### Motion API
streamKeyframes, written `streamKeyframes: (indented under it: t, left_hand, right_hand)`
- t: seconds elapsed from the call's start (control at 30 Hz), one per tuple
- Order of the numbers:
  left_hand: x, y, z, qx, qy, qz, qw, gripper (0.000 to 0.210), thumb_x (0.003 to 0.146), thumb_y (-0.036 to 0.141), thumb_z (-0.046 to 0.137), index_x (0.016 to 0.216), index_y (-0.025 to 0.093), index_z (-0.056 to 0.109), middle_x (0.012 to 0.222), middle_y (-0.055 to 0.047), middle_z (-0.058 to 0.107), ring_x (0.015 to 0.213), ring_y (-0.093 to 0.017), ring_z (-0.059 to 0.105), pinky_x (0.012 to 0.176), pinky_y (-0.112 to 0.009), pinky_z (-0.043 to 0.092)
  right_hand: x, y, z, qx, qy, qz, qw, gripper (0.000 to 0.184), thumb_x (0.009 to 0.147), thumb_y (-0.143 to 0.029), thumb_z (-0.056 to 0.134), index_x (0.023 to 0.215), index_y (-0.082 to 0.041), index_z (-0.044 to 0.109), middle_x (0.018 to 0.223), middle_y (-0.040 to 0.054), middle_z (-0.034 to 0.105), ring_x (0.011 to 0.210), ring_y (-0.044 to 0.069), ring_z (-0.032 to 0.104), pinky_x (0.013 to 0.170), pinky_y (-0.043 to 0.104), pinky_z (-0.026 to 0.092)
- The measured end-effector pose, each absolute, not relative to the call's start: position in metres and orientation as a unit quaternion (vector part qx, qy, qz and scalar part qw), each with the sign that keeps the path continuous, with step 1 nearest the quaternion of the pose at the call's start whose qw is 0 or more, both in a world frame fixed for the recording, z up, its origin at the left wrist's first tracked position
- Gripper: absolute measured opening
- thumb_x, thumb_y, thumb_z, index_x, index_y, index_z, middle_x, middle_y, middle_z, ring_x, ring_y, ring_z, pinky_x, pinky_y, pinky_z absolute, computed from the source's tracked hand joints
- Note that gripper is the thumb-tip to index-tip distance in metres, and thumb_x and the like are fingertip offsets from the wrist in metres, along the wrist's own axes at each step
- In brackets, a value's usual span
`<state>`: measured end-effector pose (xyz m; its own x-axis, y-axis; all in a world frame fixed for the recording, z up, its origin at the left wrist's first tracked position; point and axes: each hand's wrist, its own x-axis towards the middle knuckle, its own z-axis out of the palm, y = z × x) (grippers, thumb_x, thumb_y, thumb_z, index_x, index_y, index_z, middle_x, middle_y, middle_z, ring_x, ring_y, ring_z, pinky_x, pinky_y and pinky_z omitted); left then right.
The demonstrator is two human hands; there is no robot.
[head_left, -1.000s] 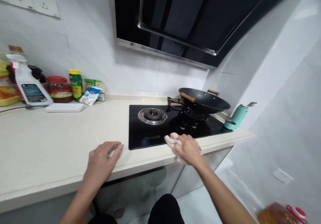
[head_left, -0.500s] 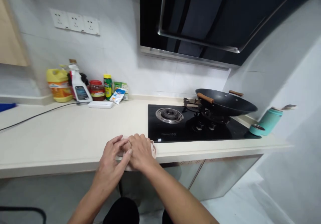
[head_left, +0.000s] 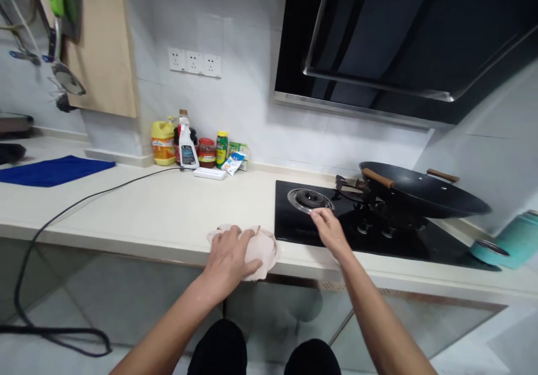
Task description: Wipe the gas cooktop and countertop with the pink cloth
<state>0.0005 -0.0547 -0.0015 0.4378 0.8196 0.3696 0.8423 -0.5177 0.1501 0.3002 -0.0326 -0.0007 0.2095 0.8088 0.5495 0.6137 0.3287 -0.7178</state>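
A pale pink cloth [head_left: 263,250] lies crumpled at the front edge of the cream counter, part of it hanging over the edge. My left hand [head_left: 230,254] presses down on it, fingers curled over the fabric and thumb out to the right. Over the front left of the black gas stove [head_left: 294,226] is my right hand [head_left: 329,230], apart from the cloth, with its fingers drawn together. Its fingertips appear just in front of the left burner [head_left: 310,199]; whatever they may hold is hidden.
A black wok [head_left: 424,190] with wooden handles sits on the right burner. A turquoise canister [head_left: 521,239] stands beyond it. Along the wall are a spray bottle [head_left: 187,146], jars and packets. A black cable [head_left: 90,197] crosses the counter near a blue cloth [head_left: 56,170].
My right hand has left the cloth and moved right over the stove. My left hand now lies on the cloth, more of which shows. The view has swung left.
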Motion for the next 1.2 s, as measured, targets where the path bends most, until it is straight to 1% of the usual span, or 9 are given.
streamKeyframes:
  t: [0.1, 0.2, 0.3, 0.4, 0.63, 0.83, 0.97, 1.1, 1.2]
  left_hand:
    - [0.010, -0.051, -0.014, -0.847, -0.490, -0.207, -0.001, 0.068, 0.082, 0.042, 0.071, 0.147, 0.028, 0.054, 0.136, -0.020, 0.054, 0.129, -0.044, 0.047, 0.105, -0.060, 0.034]
    - [0.026, -0.043, -0.021, -0.838, -0.496, -0.228, -0.017, 0.057, 0.084, 0.046, 0.069, 0.141, 0.039, 0.059, 0.143, -0.017, 0.051, 0.134, -0.046, 0.042, 0.106, -0.066, 0.029]
    - [0.046, -0.032, -0.017, -0.833, -0.498, -0.236, -0.054, 0.050, 0.086, 0.051, 0.064, 0.135, 0.037, 0.064, 0.142, -0.016, 0.052, 0.136, -0.044, 0.041, 0.109, -0.068, 0.025]
    - [0.062, -0.023, -0.010, -0.828, -0.505, -0.225, -0.096, 0.063, 0.083, 0.059, 0.064, 0.140, 0.032, 0.060, 0.149, -0.019, 0.046, 0.142, -0.047, 0.033, 0.110, -0.074, 0.017]
    - [0.021, -0.008, -0.008, -0.805, -0.539, -0.231, -0.089, 0.069, 0.078, 0.047, 0.068, 0.141, 0.024, 0.050, 0.139, -0.013, 0.059, 0.131, -0.034, 0.051, 0.112, -0.053, 0.033]
    - [-0.101, 0.030, 0.002, -0.696, -0.683, -0.218, -0.023, 0.054, 0.086, 0.047, 0.057, 0.134, 0.022, 0.054, 0.148, -0.018, 0.052, 0.138, -0.038, 0.044, 0.112, -0.064, 0.025]
    - [-0.179, 0.048, 0.022, -0.632, -0.752, -0.189, 0.001, 0.061, 0.086, 0.052, 0.053, 0.137, 0.019, 0.054, 0.149, -0.026, 0.048, 0.135, -0.048, 0.044, 0.104, -0.070, 0.029]
    - [-0.218, 0.054, 0.039, -0.631, -0.759, -0.156, -0.025, 0.077, 0.066, 0.063, 0.068, 0.125, 0.013, 0.063, 0.131, -0.026, 0.064, 0.120, -0.045, 0.057, 0.097, -0.053, 0.043]
    - [-0.212, 0.048, 0.042, -0.664, -0.730, -0.159, -0.039, 0.076, 0.066, 0.065, 0.066, 0.123, 0.014, 0.065, 0.128, -0.021, 0.068, 0.117, -0.040, 0.061, 0.096, -0.043, 0.046]
  right_hand:
    - [0.350, -0.045, -0.018, -0.663, -0.630, 0.047, 0.401, 0.037, 0.093, -0.051, 0.042, 0.088, -0.022, 0.064, 0.100, 0.0063, 0.062, 0.097, 0.022, 0.058, 0.092, 0.037, 0.043]
    - [0.368, -0.050, -0.045, -0.723, -0.626, -0.017, 0.291, 0.032, 0.094, -0.043, 0.041, 0.099, -0.023, 0.066, 0.110, 0.0077, 0.061, 0.104, 0.025, 0.056, 0.094, 0.042, 0.041]
    - [0.367, -0.049, -0.065, -0.733, -0.632, -0.090, 0.235, 0.034, 0.096, -0.035, 0.039, 0.115, -0.024, 0.065, 0.118, 0.0111, 0.059, 0.109, 0.028, 0.054, 0.095, 0.047, 0.039]
    - [0.366, -0.046, -0.074, -0.734, -0.638, -0.111, 0.204, 0.038, 0.098, -0.035, 0.035, 0.120, -0.024, 0.064, 0.120, 0.0121, 0.058, 0.110, 0.030, 0.054, 0.094, 0.049, 0.041]
    - [0.374, -0.047, -0.081, -0.724, -0.649, -0.122, 0.198, 0.043, 0.099, -0.043, 0.031, 0.123, -0.028, 0.064, 0.121, 0.0111, 0.058, 0.111, 0.030, 0.056, 0.093, 0.049, 0.044]
    - [0.370, -0.049, -0.080, -0.721, -0.651, -0.123, 0.202, 0.046, 0.100, -0.042, 0.029, 0.122, -0.026, 0.065, 0.122, 0.0119, 0.059, 0.110, 0.031, 0.057, 0.092, 0.050, 0.045]
    - [0.371, -0.049, -0.081, -0.718, -0.651, -0.127, 0.210, 0.046, 0.099, -0.043, 0.030, 0.122, -0.026, 0.066, 0.121, 0.0121, 0.060, 0.110, 0.032, 0.057, 0.091, 0.049, 0.045]
    - [0.371, -0.051, -0.080, -0.709, -0.656, -0.132, 0.225, 0.045, 0.099, -0.044, 0.032, 0.120, -0.025, 0.067, 0.120, 0.0119, 0.061, 0.110, 0.031, 0.057, 0.092, 0.048, 0.045]
    - [0.368, -0.053, -0.079, -0.708, -0.654, -0.133, 0.230, 0.044, 0.099, -0.043, 0.032, 0.119, -0.026, 0.067, 0.120, 0.0120, 0.061, 0.110, 0.031, 0.057, 0.091, 0.048, 0.044]
